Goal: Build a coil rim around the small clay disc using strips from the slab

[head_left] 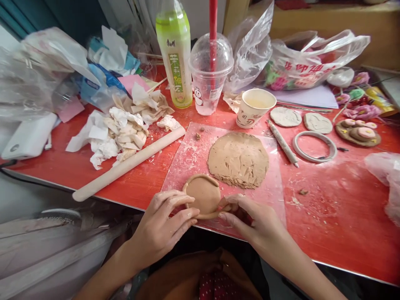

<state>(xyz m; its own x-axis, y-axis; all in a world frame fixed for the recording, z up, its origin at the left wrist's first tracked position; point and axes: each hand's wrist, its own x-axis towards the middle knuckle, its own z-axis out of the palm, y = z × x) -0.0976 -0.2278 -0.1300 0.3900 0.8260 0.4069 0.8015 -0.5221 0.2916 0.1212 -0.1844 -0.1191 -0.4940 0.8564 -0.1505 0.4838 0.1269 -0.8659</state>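
Note:
A round brown clay disc (203, 195) lies near the front of the clear plastic sheet (178, 166). A thin clay coil (210, 216) runs along part of its rim. My left hand (168, 216) holds the disc's left and front edge, its fingertips bent over the coil there. At the right edge, my right hand (250, 216) pinches the loose end of the coil between thumb and fingers. Behind the disc sits a larger flattened slab of clay (239, 160) with a rough front edge, which neither hand touches.
To the left lie a wooden rolling pin (129, 163) and crumpled tissues (121, 131). A drink bottle (174, 58), plastic cup (208, 79) and paper cup (254, 109) stand behind. At right are a clay-smeared stick (283, 143), a tape ring (314, 146) and clay pieces (286, 117).

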